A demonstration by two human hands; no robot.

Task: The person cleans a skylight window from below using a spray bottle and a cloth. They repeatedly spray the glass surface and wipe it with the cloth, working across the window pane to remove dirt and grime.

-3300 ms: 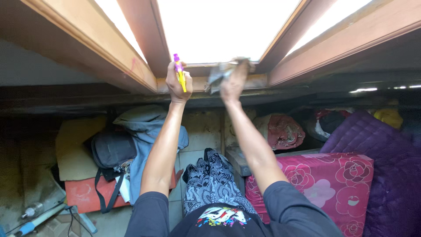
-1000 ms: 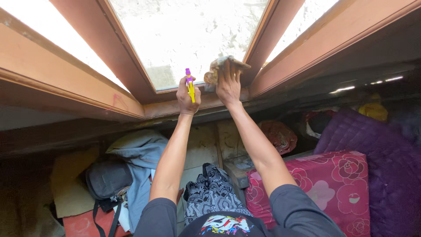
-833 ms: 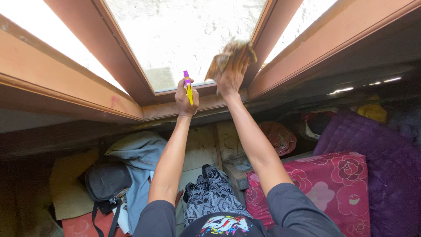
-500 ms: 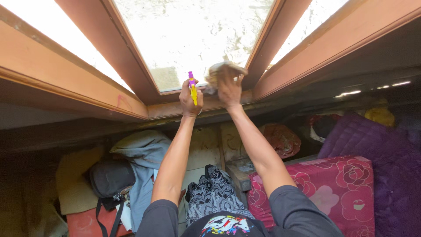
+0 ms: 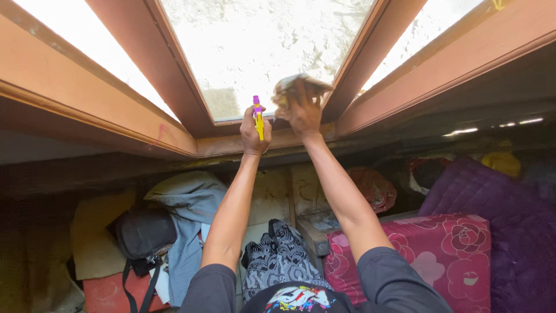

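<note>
both arms are raised toward a window pane [image 5: 260, 46] set in a brown wooden frame [image 5: 191, 87]. a crumpled grey-brown cloth [image 5: 292, 87] is pressed flat against the lower right part of the glass by the right hand [image 5: 304, 110]; its fingers [image 5: 300, 93] are spread open over the cloth, not curled around it. a small spray bottle [image 5: 258, 113], with yellow body and purple top, is held upright in the left hand [image 5: 255, 130], whose fingers are wrapped fully around the body, just beside the lower rail of the frame. the cloth is judged soft and light, easily bunched, so it is best taken with the whole palm. the bottle seems light and stiff, maybe slippery when wet, and is best gripped around the middle. below, a grey bag [image 5: 145, 232] and a pink flowered mattress [image 5: 440, 249] are seen, well apart from the hands.
</note>
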